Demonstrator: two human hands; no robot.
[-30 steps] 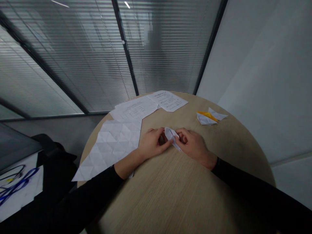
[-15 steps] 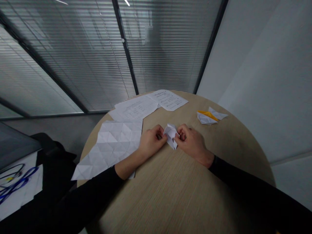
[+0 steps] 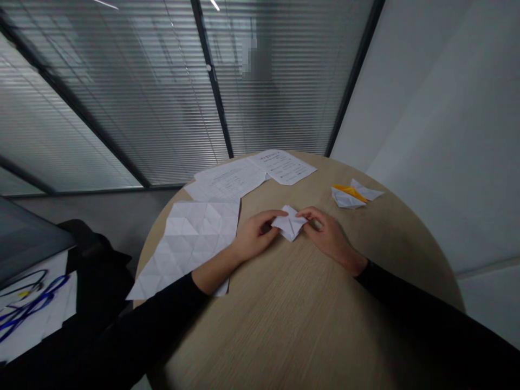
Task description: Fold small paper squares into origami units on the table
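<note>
A small piece of folded white paper is between my two hands above the middle of the round table. It shows a flat diamond shape with a crease down its front. My left hand pinches its left corner between thumb and fingers. On the opposite corner, my right hand grips with thumb and fingertips. Under and beside my left forearm lies a large white sheet covered in triangular creases.
Printed sheets lie at the table's far edge. A white and yellow folded paper boat sits at the back right. Off the table to the left are blue cables on white papers, beside a black chair. Blinds and a wall stand close behind.
The folded paper was upright and partly opened out, and now it is flattened into a diamond. My fingers have spread to its left and right corners. The view has shifted slightly.
</note>
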